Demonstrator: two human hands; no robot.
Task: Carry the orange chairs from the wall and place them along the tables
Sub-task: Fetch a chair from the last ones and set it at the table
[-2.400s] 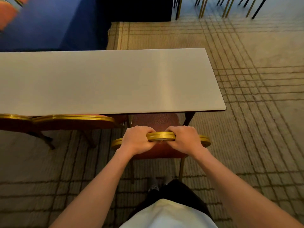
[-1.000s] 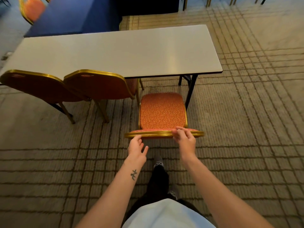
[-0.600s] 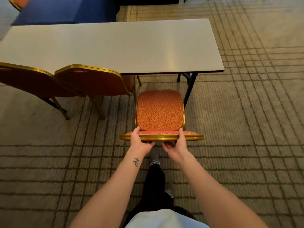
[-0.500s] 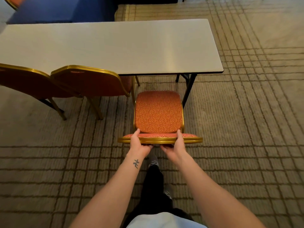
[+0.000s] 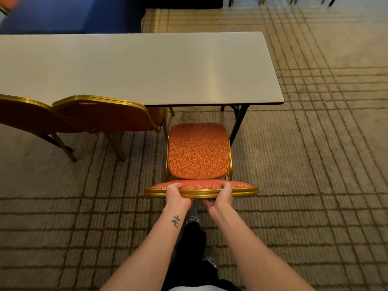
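An orange chair (image 5: 198,152) with a gold frame stands at the right end of the grey table (image 5: 134,68), its seat facing the table and just short of its edge. My left hand (image 5: 176,195) grips the top of the chair's backrest, thumb over the front padding. My right hand (image 5: 220,196) grips the same gold rim a little to the right, its fingers curled under the back. Two more orange chairs (image 5: 105,114) stand to the left along the table, backs toward me.
Patterned beige carpet (image 5: 315,164) spreads to the right and behind me. A blue-draped surface (image 5: 69,15) lies beyond the table. Thin chair or table legs (image 5: 294,0) show at the top right. The table's black folding leg (image 5: 239,122) stands close to the chair's right side.
I stepped back and pulled the chair out from under the table, let go of the backrest briefly, then took hold of its top rim again with both hands. The table looks nearer now.
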